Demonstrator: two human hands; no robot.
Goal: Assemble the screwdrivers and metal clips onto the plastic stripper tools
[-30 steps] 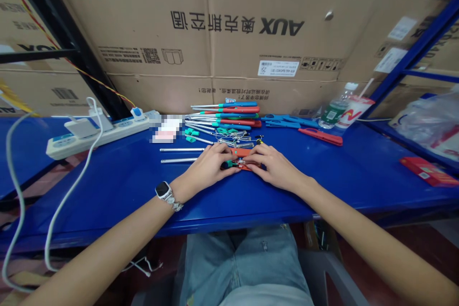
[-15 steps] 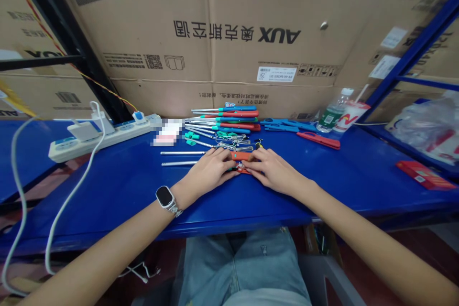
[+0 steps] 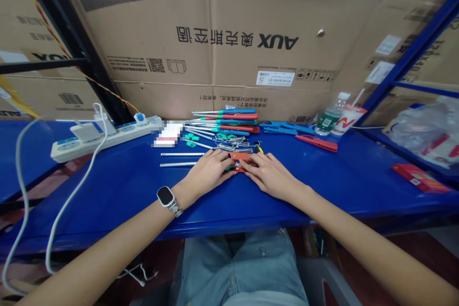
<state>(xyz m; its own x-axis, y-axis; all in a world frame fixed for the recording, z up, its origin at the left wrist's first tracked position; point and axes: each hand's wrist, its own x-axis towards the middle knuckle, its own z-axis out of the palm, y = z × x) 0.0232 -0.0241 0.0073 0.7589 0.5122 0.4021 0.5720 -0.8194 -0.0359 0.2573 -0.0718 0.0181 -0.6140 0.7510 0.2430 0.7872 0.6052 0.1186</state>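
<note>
Low over the blue table, my left hand [image 3: 212, 168] and my right hand [image 3: 273, 174] meet, fingers bent and pinching. Between them lies an open orange-red handle shell [image 3: 236, 169] with small pale parts inside, too small to make out. My left fingers close on its left end, by a bit of green; my right fingertips press at its right end. Another orange handle piece [image 3: 241, 156] sits just behind, touched by the fingers. Two metal rods [image 3: 182, 155] stick out left from beside my left hand. Behind are thin wires with clear plastic pieces [image 3: 237, 144] and green collars [image 3: 191, 137].
A stack of rods with red and blue handles [image 3: 238, 117] lies at the back. Blue handle shells [image 3: 283, 127] and a red one [image 3: 316, 143] are right of it. A bottle [image 3: 328, 119], a cup [image 3: 347, 119], a red box [image 3: 419, 178] and a power strip [image 3: 107, 137] stand around.
The view has shifted slightly. My right fingers have shifted a little over the handle shell's right end; my left hand keeps its hold.
</note>
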